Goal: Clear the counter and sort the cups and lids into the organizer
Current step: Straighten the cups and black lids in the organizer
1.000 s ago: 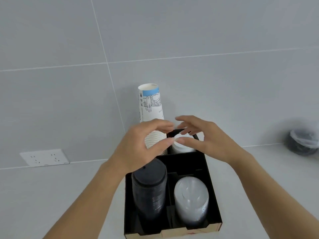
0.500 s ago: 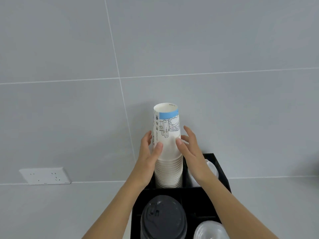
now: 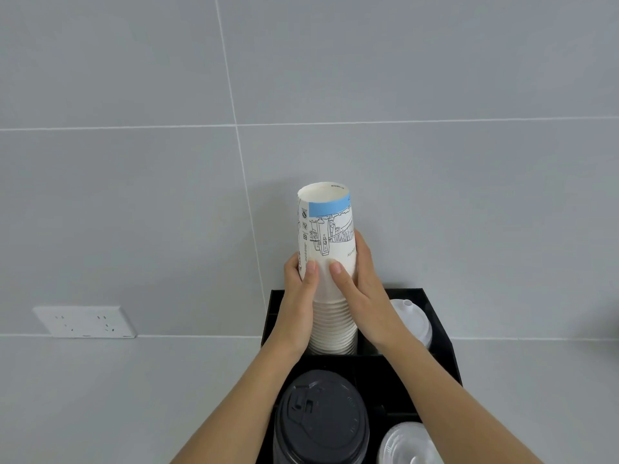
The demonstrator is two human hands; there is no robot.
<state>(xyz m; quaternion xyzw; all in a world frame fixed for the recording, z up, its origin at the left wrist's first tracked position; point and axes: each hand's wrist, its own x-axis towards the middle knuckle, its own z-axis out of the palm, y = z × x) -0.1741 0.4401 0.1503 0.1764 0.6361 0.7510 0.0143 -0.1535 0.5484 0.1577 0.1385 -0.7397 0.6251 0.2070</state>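
A tall stack of white paper cups (image 3: 330,249), upside down with a blue band and a line drawing on the top cup, stands in the back left compartment of the black organizer (image 3: 438,333). My left hand (image 3: 299,306) grips the stack from the left, and my right hand (image 3: 361,296) grips it from the right; both thumbs press on the top cup's front. White lids (image 3: 413,321) sit in the back right compartment, partly behind my right hand. A stack of black lids (image 3: 321,420) fills the front left compartment. Clear lids (image 3: 407,445) are in the front right one.
The organizer stands on a grey counter against a grey tiled wall. A white wall socket (image 3: 85,321) sits low on the wall at the left. A dark object (image 3: 614,333) shows at the right edge of the frame.
Both hands moved from above the white lids to the paper cup stack and closed around it. The view has tilted up and drawn nearer to the organizer.
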